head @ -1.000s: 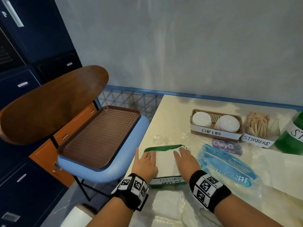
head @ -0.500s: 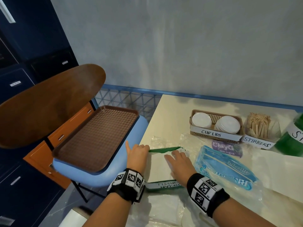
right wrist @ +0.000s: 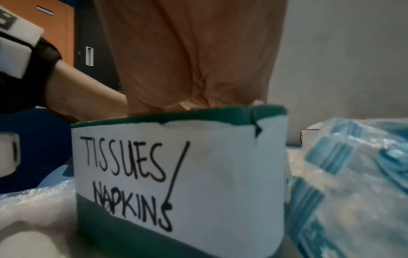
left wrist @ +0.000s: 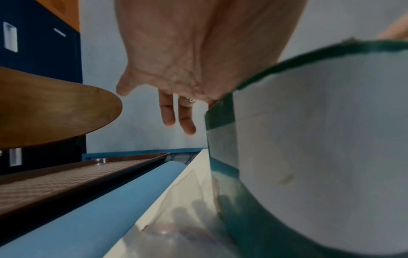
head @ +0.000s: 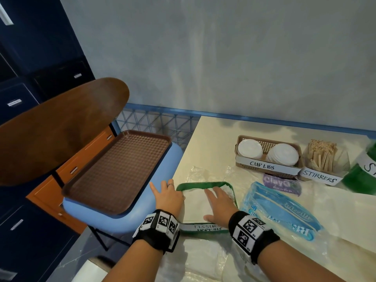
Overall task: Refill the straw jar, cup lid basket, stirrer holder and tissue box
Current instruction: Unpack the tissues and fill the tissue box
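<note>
The left hand [head: 167,197] has slid off the napkins to the left wall of the tissue box [head: 203,228] at the table's near-left edge, fingers straight, while the right hand [head: 218,204] still presses them flat, so this refill looks almost done.

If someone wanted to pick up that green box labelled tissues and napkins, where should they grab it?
Probably by its two long side walls, one hand on each, coming from above. The tissue box is open-topped and packed with white tissues, and its rim looks soft and torn at a corner, so pinching the rim could buckle it. The left hand already lies along the left wall; the right hand presses the tissues.
</note>
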`<state>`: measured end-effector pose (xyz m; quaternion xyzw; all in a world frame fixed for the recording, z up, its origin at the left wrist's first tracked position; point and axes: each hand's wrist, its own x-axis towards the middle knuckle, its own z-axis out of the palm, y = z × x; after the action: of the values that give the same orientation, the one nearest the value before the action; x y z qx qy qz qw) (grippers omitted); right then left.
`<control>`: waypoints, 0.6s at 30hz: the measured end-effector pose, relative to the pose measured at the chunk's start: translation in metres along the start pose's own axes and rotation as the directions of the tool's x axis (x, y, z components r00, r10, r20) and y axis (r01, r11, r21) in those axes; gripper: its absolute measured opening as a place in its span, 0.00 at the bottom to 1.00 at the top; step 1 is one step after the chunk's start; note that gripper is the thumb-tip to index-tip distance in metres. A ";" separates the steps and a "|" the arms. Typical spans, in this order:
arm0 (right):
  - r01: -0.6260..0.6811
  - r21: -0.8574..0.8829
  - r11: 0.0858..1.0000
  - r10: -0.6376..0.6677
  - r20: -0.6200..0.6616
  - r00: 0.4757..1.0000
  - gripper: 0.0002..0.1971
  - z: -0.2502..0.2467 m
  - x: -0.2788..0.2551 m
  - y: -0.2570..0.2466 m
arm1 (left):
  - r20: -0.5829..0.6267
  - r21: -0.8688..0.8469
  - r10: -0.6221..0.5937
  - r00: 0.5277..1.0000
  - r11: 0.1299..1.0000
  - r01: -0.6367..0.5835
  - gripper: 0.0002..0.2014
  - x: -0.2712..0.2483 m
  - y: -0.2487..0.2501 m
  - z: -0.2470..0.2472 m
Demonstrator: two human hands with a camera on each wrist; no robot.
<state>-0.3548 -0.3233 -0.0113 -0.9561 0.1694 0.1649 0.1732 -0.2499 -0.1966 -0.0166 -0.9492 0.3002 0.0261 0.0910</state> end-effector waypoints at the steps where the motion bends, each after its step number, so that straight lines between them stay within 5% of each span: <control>1: 0.013 0.030 0.999 -0.012 -0.017 1.000 0.43 -0.002 -0.003 0.000 | -0.019 -0.024 -0.004 1.000 1.000 0.003 0.19 0.000 0.000 0.000; 6: 0.046 0.037 0.998 -0.030 -0.350 0.936 0.34 -0.013 -0.020 -0.001 | -0.033 -0.164 -0.075 0.997 0.984 0.068 0.22 -0.005 -0.001 -0.002; 12: -0.171 -0.165 0.971 0.144 -0.167 0.975 0.40 -0.011 -0.021 -0.003 | -0.201 -0.203 -0.121 0.972 0.976 0.080 0.15 -0.001 0.000 -0.008; 15: -0.176 -0.192 0.965 0.145 -0.165 0.975 0.39 -0.012 -0.019 -0.005 | -0.333 -0.120 0.066 0.941 0.986 -0.112 0.28 -0.001 0.001 -0.009; 18: -0.155 -0.189 0.970 0.131 -0.135 0.982 0.32 -0.016 -0.018 -0.004 | -0.252 -0.175 0.348 0.903 0.902 -0.396 0.16 -0.004 0.004 -0.011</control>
<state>-0.3653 -0.3213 0.0110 -0.9622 0.2307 0.1347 0.0537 -0.2560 -0.1995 -0.0062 -0.8752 0.4800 -0.0260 -0.0550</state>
